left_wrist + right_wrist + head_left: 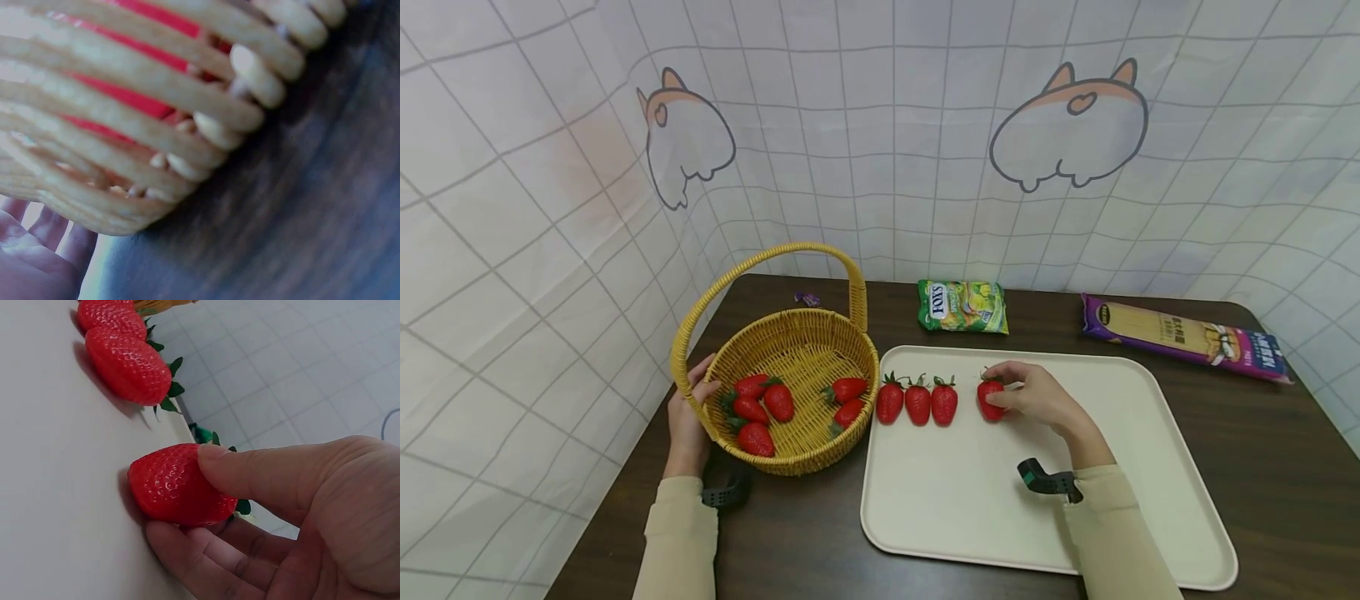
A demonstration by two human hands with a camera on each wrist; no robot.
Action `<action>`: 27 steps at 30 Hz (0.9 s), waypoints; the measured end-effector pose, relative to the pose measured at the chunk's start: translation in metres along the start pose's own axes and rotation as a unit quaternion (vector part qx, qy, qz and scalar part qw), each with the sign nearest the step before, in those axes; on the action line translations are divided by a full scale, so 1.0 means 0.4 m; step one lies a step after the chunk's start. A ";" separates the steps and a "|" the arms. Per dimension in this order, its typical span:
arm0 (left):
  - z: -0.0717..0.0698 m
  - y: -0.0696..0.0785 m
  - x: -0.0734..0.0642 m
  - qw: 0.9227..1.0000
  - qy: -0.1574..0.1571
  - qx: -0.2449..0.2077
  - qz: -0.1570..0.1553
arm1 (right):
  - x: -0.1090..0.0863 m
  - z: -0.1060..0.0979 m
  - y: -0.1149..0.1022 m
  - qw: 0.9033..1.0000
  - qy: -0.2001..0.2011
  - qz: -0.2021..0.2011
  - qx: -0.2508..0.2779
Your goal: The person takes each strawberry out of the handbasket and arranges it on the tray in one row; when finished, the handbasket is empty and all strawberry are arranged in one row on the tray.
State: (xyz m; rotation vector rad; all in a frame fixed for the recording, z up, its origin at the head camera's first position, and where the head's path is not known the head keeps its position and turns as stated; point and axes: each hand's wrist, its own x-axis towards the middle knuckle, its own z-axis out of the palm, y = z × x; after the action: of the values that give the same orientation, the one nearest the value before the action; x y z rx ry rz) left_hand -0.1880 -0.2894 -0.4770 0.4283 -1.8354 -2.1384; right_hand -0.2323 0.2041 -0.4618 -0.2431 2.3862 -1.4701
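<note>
In the head view my right hand (1033, 398) pinches a strawberry (991, 400) between thumb and fingers over the cream tray (970, 500). The right wrist view shows this strawberry (181, 484) tilted, low against the tray surface. Left of it, three strawberries (917, 402) stand in a row along the tray's upper left, leaves toward the wall. My left hand (687, 421) holds the left rim of a yellow woven basket (797, 462) near the handle's foot; several strawberries (756, 439) lie inside. The left wrist view shows the basket's weave (125, 125) close up, my fingers partly hidden behind it.
At the back of the dark table (790, 533) lie a green candy bag (962, 307) and a small purple wrapped candy (807, 298). A purple pasta pack (1183, 337) lies behind the tray's right side. The basket's tall handle (775, 250) arches upward. A grid-patterned curtain (880, 150) closes off the back.
</note>
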 end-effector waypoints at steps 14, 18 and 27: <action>-0.001 -0.002 0.000 1.000 0.000 -0.004 -0.003 | 0.007 0.041 -0.009 1.000 -0.025 -0.001 0.008; 0.000 -0.002 0.000 1.000 0.002 -0.008 -0.003 | 0.007 0.042 -0.006 1.000 -0.023 0.006 0.011; 0.001 -0.001 -0.002 1.000 0.007 -0.003 -0.001 | 0.009 0.042 -0.007 1.000 -0.025 -0.003 0.004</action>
State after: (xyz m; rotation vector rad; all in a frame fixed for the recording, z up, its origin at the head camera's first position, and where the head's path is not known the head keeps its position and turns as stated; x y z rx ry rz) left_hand -0.1875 -0.2888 -0.4772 0.4424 -1.8213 -2.1378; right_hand -0.2296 0.1876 -0.4668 -0.2813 2.3403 -1.4589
